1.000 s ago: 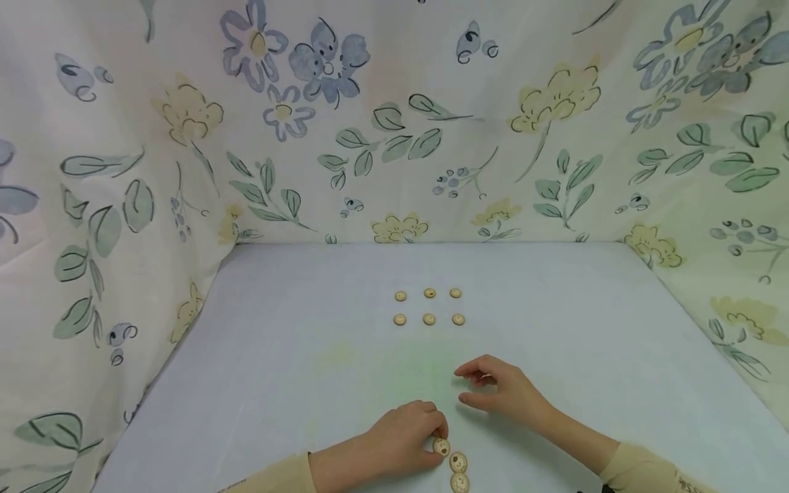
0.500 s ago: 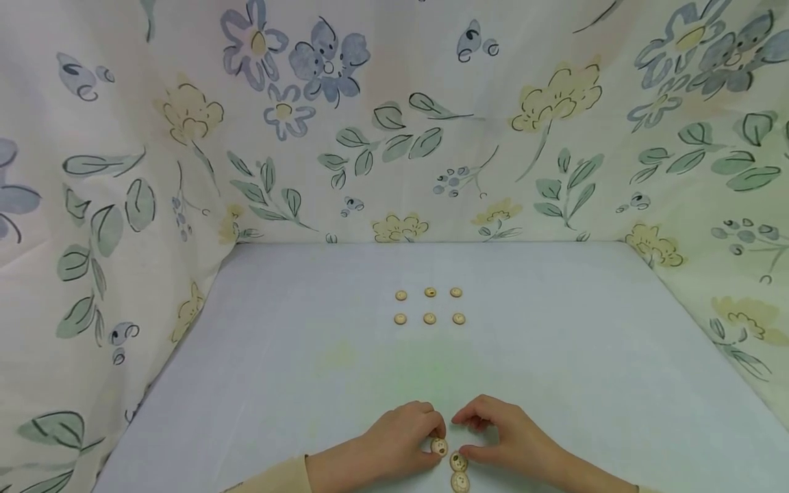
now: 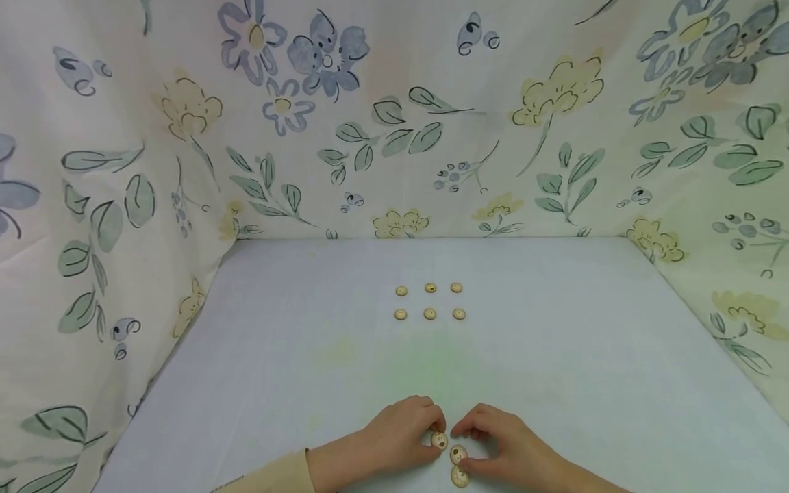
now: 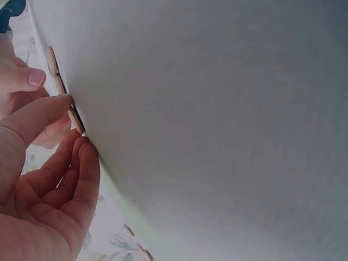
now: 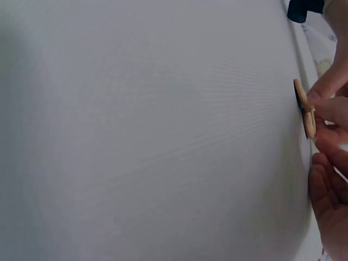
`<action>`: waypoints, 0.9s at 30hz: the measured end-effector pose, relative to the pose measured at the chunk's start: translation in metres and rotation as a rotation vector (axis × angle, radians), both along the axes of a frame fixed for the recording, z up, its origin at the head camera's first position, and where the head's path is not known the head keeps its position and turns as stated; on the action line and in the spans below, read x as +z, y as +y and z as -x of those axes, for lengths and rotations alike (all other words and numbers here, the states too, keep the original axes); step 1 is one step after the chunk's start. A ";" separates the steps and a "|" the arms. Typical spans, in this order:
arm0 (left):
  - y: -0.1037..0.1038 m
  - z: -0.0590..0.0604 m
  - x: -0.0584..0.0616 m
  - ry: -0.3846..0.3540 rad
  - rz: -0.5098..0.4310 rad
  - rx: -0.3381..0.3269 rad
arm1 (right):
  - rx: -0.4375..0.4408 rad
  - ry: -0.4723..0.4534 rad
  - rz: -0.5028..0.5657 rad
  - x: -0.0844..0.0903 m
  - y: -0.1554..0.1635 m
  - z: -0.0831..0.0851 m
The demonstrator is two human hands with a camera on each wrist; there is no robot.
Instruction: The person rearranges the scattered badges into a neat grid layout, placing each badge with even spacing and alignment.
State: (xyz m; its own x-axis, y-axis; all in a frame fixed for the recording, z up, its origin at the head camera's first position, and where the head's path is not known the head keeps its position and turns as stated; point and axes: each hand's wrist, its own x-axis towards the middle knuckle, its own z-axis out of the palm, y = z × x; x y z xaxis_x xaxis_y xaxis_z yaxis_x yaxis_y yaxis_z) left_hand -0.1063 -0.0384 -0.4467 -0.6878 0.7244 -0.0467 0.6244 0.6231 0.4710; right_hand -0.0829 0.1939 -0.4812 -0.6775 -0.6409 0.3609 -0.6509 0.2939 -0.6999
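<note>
Three tan wooden buttons lie at the near edge of the white table (image 3: 555,342). My left hand (image 3: 435,438) pinches the farthest of them, a button (image 3: 439,440), between thumb and fingertips; in the left wrist view that button (image 4: 76,120) is tipped up on edge under my left fingers (image 4: 49,114). My right hand (image 3: 461,450) pinches the middle button (image 3: 457,454), which in the right wrist view (image 5: 309,122) stands on edge at my right fingertips (image 5: 326,106). The third button (image 3: 459,476) lies just nearer, beside my right thumb.
Several more buttons form a grid of two rows of three (image 3: 429,301) at the table's middle. Flowered cloth (image 3: 394,137) hangs as walls at the back and along both sides.
My right hand drew back from the table's middle to the near edge and took hold of the middle button. The left hand stayed on its button.
</note>
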 end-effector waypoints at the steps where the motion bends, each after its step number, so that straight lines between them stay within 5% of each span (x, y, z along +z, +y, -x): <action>1: 0.000 0.000 0.000 -0.006 -0.001 0.001 | 0.002 -0.010 -0.005 0.000 0.000 0.000; 8: -0.001 -0.001 0.000 -0.025 0.000 0.002 | 0.019 -0.052 -0.026 0.000 -0.003 -0.002; 27: -0.001 0.001 -0.001 -0.014 -0.008 -0.009 | 0.105 0.016 -0.039 -0.001 0.002 0.003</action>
State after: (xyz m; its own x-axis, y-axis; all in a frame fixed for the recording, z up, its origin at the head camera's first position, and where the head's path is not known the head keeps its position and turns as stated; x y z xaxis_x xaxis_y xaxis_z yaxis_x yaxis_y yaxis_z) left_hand -0.1078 -0.0394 -0.4477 -0.6805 0.7310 -0.0504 0.6234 0.6137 0.4845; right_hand -0.0854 0.1962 -0.4824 -0.6006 -0.7216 0.3443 -0.6904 0.2508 -0.6786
